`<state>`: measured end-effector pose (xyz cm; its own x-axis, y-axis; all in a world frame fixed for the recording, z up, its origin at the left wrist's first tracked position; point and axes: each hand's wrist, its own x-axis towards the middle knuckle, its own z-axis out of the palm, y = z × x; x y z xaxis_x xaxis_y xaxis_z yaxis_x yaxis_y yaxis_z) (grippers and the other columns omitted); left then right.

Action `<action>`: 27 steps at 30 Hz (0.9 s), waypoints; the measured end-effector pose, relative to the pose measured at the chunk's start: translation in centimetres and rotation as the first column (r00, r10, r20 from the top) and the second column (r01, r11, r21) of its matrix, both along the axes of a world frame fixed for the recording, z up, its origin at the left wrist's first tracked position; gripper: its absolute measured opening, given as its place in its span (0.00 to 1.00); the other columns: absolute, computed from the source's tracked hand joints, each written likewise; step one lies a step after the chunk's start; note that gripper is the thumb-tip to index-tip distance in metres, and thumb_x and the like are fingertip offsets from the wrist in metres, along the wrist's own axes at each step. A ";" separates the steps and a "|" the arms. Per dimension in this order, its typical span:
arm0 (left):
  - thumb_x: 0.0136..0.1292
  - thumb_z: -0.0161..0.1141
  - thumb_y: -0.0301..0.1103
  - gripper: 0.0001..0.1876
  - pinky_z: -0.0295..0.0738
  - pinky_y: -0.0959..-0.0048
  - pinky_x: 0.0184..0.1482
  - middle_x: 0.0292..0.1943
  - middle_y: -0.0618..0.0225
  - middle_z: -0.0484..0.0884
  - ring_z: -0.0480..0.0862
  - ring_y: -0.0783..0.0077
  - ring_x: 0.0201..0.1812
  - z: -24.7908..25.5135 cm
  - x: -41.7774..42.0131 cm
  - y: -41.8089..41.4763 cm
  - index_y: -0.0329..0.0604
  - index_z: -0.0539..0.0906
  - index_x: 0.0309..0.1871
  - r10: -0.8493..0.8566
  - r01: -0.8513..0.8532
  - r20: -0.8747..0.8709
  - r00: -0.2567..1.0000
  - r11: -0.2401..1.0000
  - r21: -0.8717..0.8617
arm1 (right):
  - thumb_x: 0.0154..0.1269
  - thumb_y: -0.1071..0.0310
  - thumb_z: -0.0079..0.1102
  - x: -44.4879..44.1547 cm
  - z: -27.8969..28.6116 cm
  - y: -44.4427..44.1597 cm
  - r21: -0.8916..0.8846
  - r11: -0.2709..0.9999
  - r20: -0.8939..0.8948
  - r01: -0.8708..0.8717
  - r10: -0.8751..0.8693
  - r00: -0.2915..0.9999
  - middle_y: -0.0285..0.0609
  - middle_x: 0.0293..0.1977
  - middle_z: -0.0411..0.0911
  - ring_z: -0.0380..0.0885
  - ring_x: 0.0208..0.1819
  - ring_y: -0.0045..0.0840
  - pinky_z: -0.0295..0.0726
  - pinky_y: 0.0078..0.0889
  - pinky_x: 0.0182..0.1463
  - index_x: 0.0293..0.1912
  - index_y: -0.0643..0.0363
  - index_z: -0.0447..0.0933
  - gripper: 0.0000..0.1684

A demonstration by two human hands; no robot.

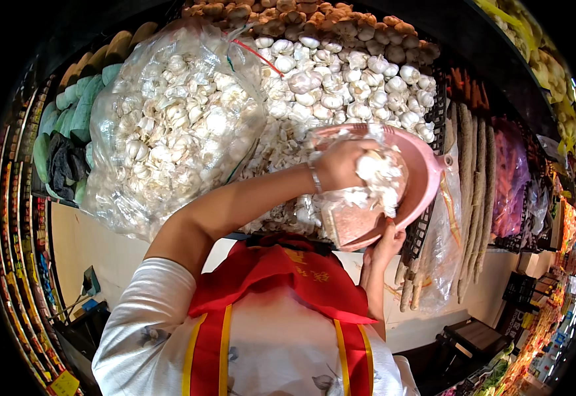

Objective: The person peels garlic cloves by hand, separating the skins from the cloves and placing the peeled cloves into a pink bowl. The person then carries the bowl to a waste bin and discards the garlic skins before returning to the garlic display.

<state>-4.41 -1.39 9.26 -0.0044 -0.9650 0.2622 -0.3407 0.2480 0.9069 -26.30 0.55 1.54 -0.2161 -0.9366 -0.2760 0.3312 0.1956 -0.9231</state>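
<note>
My left hand, with a bracelet at the wrist, reaches across to the right and is closed around a clump of white garlic skins over a pink plastic basin. My right hand grips the basin's near rim from below. The basin is tilted and holds loose skins; its flat pinkish inner part shows below my left wrist. Behind it, white garlic bulbs fill a display. A large clear plastic bag full of garlic bulbs and skins lies left of the basin.
Brown-lit garlic bulbs line the far edge. Green gourds stand at the left. To the right are a black crate edge, long rough roots, a clear plastic bag and a purple bag of produce. A low stool-like object stands lower right.
</note>
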 end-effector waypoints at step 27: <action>0.51 0.64 0.45 0.33 0.57 0.58 0.61 0.59 0.54 0.61 0.60 0.54 0.62 -10.9 5.3 2.8 0.41 0.66 0.58 0.250 -0.224 0.186 0.950 0.963 -0.151 | 0.60 0.63 0.51 -1.9 8.9 -5.3 0.014 0.998 0.035 -0.060 0.059 0.998 0.49 0.44 0.67 0.71 0.48 0.34 0.80 0.31 0.45 0.52 0.70 0.61 0.25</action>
